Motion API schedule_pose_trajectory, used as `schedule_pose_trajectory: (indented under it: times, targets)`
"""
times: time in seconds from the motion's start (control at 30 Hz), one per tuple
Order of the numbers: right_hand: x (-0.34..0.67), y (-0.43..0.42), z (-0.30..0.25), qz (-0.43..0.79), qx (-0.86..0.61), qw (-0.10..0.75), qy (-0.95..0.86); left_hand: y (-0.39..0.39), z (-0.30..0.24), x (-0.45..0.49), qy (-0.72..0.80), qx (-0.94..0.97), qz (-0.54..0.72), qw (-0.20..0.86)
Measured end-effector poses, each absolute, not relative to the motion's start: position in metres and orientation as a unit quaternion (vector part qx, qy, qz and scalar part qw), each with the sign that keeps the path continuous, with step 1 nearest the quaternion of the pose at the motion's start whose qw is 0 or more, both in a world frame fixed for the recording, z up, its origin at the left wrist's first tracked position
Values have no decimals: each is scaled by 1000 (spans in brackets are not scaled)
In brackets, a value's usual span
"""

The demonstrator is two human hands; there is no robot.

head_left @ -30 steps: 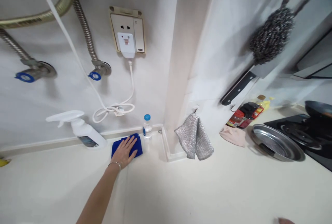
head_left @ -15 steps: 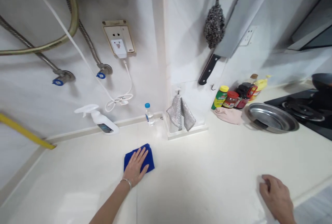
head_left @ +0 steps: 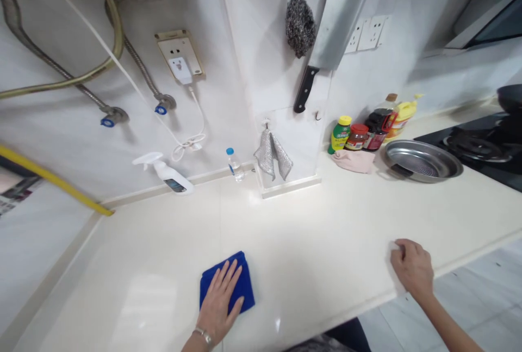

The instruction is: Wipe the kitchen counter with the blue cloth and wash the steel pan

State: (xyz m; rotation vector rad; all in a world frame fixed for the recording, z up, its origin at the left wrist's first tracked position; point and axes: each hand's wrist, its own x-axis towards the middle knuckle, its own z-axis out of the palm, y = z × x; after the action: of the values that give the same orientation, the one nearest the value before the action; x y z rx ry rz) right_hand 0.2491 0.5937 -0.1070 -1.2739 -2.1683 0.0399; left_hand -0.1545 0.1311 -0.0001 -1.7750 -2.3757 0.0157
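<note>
From the head view, our left hand [head_left: 222, 300] is laid over a folded blue cloth [head_left: 246, 285] on the pale counter [head_left: 318, 254], pretty close to the front edge. Fingers are straight and a bit spread, pushing down on top of the cloth rather than pinching it. Our right hand [head_left: 412, 267] is off to the other side, by the counter's edge, fingers curled in loosely. Nothing pokes out of it, but the palm's hidden, so we can't tell if anything's inside.

Our read: this is a wiping pass, flat palm doing the work. For the next move we'd want steady pressure and the cloth square under the fingers, and watch that front edge, since a corner could slip over it. There's plenty of bare surface around the cloth to work on.

Toward the wall, the white spray bottle [head_left: 173, 178] and the little blue-capped bottle [head_left: 235, 166] stand well apart from the cloth, so we'd only need to steer around them near the back. The metal pan [head_left: 426, 159] and pink cloth [head_left: 354, 161] are over right, near the stove [head_left: 477, 148].
</note>
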Motion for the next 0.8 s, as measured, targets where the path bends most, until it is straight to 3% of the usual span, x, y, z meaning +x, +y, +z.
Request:
schedule_pose_trajectory:
  times: [0.53, 0.8]
  targets:
    - [258, 598, -105, 23, -475, 309, -824, 31, 6, -85, -835, -542, 24, 88]
    - [256, 595, -98, 29, -511, 289, -809, 31, 1, -77, -862, -503, 10, 65]
